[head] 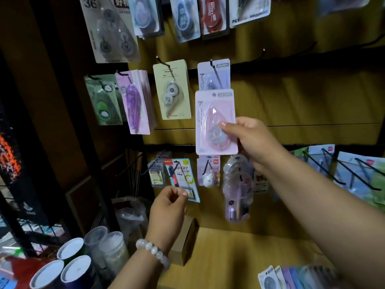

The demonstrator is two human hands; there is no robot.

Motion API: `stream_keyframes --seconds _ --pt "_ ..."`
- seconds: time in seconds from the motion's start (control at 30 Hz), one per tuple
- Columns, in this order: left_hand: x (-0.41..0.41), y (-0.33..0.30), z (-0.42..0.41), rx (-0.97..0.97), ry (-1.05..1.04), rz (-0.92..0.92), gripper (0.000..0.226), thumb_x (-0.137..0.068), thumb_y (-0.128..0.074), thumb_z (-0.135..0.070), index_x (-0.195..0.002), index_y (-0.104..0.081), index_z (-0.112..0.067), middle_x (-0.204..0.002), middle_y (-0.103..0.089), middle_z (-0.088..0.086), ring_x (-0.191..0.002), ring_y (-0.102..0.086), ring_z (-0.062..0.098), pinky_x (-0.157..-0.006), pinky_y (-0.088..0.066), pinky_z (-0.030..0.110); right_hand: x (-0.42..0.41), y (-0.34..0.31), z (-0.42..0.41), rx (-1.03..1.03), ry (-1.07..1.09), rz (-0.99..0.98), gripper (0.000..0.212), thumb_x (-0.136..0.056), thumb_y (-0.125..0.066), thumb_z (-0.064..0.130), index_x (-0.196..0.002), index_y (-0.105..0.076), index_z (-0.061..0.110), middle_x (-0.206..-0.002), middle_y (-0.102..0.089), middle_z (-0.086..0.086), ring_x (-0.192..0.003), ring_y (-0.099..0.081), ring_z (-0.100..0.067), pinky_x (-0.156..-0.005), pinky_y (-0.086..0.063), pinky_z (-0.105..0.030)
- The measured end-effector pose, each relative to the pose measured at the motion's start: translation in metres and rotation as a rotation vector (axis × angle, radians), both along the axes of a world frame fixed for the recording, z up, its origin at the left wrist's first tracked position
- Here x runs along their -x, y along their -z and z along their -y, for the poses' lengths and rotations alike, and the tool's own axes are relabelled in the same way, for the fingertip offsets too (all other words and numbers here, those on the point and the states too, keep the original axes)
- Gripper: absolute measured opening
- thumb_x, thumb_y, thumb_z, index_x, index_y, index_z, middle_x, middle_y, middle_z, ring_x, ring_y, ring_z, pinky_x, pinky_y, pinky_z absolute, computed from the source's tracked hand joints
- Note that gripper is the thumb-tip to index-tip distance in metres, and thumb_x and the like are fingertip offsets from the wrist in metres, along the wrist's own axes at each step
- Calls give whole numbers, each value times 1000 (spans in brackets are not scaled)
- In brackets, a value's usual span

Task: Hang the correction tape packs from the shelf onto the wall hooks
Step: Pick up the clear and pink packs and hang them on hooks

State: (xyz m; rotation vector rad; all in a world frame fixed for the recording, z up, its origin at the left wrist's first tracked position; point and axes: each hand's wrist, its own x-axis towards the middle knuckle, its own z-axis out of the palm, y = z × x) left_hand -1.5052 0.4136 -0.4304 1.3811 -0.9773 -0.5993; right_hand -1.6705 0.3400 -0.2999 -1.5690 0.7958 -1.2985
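The right hand (253,140) is up at the wall, thumb across the front of a pink correction tape pack (215,122) and fingers tucked behind its right edge, holding it upright just under a lilac pack (214,75) that already hangs from a black hook (212,63). The pink pack's top edge overlaps the bottom of the lilac one; whether it touches the wall panel I cannot tell. To the left along the same row hang a cream pack (171,89), a stack of purple packs (135,102) and a green pack (103,100). The left hand (169,202), with a pale bead bracelet (153,250) on its wrist, is raised lower down with fingers curled in and thumb against the forefinger, and seems to grip nothing. Below it sits a small cardboard box (184,241) on the shelf (239,257), and more packs (291,277) lie blurred at the shelf's near right corner.
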Motion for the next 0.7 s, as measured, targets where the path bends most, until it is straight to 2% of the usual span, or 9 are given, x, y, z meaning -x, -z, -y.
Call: stream_keyframes --seconds 0.07,0.23,0.4,0.5,0.63,0.7 --pt "0 0 0 0 13 32 14 -91 -57 -8 -78 -62 -9 -56 -55 -2 -55 -48 15 -62 -41 32 0 -21 1 64 8 5 64 -78 -71 37 -110 -54 -15 -111 -63 -31 -105 -60 -48 -95 -46 -59" --pt "1 -2 3 0 30 80 16 -91 -58 -7 -76 -61 -12 -56 -56 -3 -55 -49 13 -60 -41 30 -3 -57 11 145 43 22 26 -89 -64 26 -100 -67 3 -98 -74 -8 -88 -72 -22 -77 -58 -34" --pt "0 -2 5 -4 36 103 17 -91 -59 -7 -75 -61 -13 -57 -56 -4 -58 -50 15 -60 -43 31 -8 -58 19 127 66 -18 29 -89 -64 28 -104 -67 4 -97 -74 -5 -86 -72 -18 -74 -57 -31" --pt "0 -1 4 3 47 84 18 -91 -59 -6 -74 -61 -13 -57 -56 -4 -56 -50 13 -57 -42 27 -8 -51 21 111 66 1 23 -90 -64 26 -100 -67 5 -96 -74 -5 -83 -72 -17 -69 -56 -26" --pt "2 -1 3 6 60 62 19 -90 -59 -3 -73 -60 -12 -56 -55 -5 -51 -49 10 -54 -41 22 -9 -53 21 117 87 15 29 -90 -64 27 -106 -66 2 -99 -73 -7 -85 -72 -16 -64 -55 -21" --pt "2 0 2 9 64 65 18 -90 -59 -3 -74 -61 -12 -56 -56 -5 -50 -49 9 -55 -42 23 -10 -57 22 142 106 19 26 -90 -63 28 -100 -65 3 -97 -73 -6 -82 -71 -14 -60 -54 -20"
